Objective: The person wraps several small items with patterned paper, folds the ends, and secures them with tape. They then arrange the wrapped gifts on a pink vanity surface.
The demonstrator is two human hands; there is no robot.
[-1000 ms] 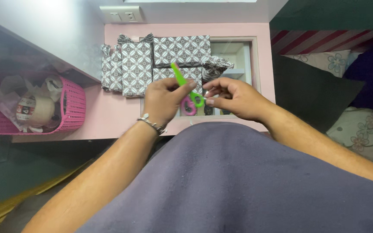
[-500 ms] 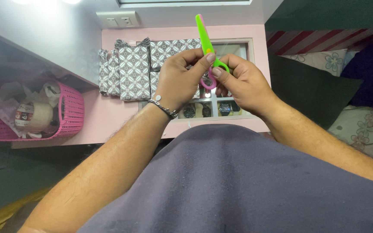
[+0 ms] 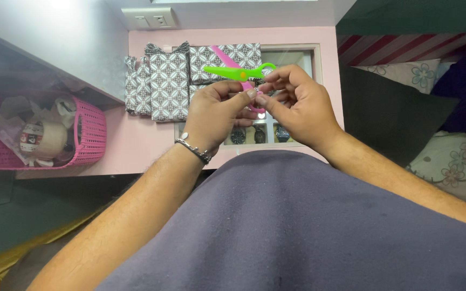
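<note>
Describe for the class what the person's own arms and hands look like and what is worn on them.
Both forearms are bare, with no sleeves reaching into view. The left hand has a thin silver chain bracelet round its wrist, with a small round charm. The right hand wears nothing that shows: no ring, watch or band. Both hands are ungloved, and the nails on the fingers are short and unpainted.

Both forearms are extended forward from the lower corners of the view and brought together ahead of the body. The left hand (image 3: 214, 110) is curled, its thumb pressed against the bent fingers, and a bracelet is worn at its wrist. The right hand (image 3: 297, 105) is curled likewise, fingertips meeting those of the left hand.
</note>
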